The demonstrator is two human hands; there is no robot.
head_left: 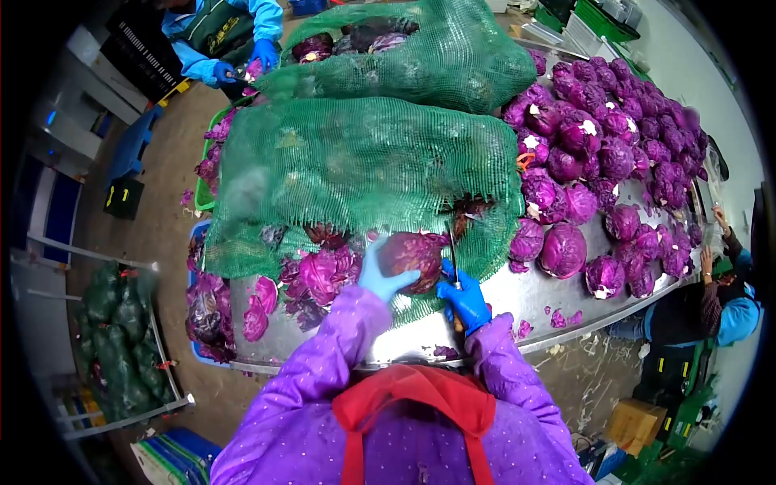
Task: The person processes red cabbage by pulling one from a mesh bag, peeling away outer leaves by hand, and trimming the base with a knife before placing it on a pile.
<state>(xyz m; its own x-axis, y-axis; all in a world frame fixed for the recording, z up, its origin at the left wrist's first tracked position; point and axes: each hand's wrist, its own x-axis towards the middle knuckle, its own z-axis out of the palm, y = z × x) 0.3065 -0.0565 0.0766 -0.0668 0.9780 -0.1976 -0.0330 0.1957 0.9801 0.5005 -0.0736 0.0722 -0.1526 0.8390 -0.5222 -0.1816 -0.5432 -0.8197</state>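
My left hand (383,273), in a light blue glove, grips the left side of a dark red cabbage (411,260) with its fingers curved round it. My right hand (465,298), in a darker blue glove, is closed on the handle of a knife (455,257); its narrow blade points up and away from me, just right of the cabbage. Both hands are over the near part of the metal table (495,293). Directly beyond them lies a green mesh sack (364,162), with cabbages showing through holes in its near side.
Purple cabbages (563,250) are piled on the right. Another mesh sack (453,56) lies farther back. Loose leaves (319,275) lie left of my hands, beside a blue bin (212,356) of leaves. Co-workers stand at the far left (222,36) and far right (711,311).
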